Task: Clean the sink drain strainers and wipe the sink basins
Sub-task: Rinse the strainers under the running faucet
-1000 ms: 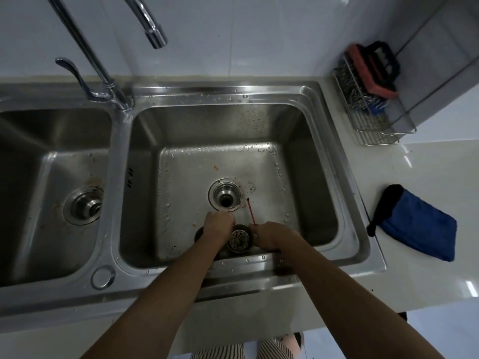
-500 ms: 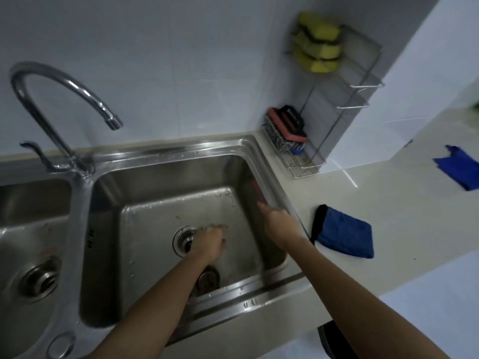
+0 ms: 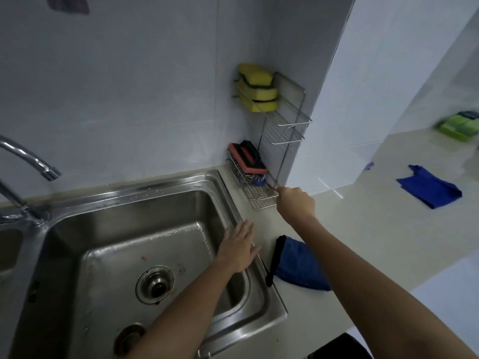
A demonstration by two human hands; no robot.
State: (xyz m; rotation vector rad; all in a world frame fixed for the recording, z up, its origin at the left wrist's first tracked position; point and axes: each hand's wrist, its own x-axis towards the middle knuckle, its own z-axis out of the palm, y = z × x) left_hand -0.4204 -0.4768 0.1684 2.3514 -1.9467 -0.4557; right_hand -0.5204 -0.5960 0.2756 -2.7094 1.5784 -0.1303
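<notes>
KITCHEN SINK, head camera: A person leans over the right sink basin (image 3: 181,186) with both bare forearms stretched forward and the hands well apart. The left hand (image 3: 238,248) lies open, palm down, its fingers straight and slightly spread over the basin's right wall and rim. The right arm reaches farther, past the basin's back right corner. There the right hand (image 3: 295,203) is curled in a fist around a thin red stick (image 3: 272,187), of which only the tip shows, at the lower shelf of a wire rack (image 3: 261,200).

The drain (image 3: 155,285) shows as a dark hole in the middle of the basin's floor. A round drain strainer (image 3: 128,338) lies near the basin's front wall, partly hidden by the left forearm.

A red-and-black scrub brush (image 3: 248,158) sits on the rack's lower shelf, and yellow sponges (image 3: 256,86) fill the upper one. Just right of the basin a blue mitt (image 3: 300,265) lies on the counter (image 3: 375,216). A blue cloth (image 3: 430,189) lies well beyond it to the right. The faucet (image 3: 39,164) arches in from the basin's left.
</notes>
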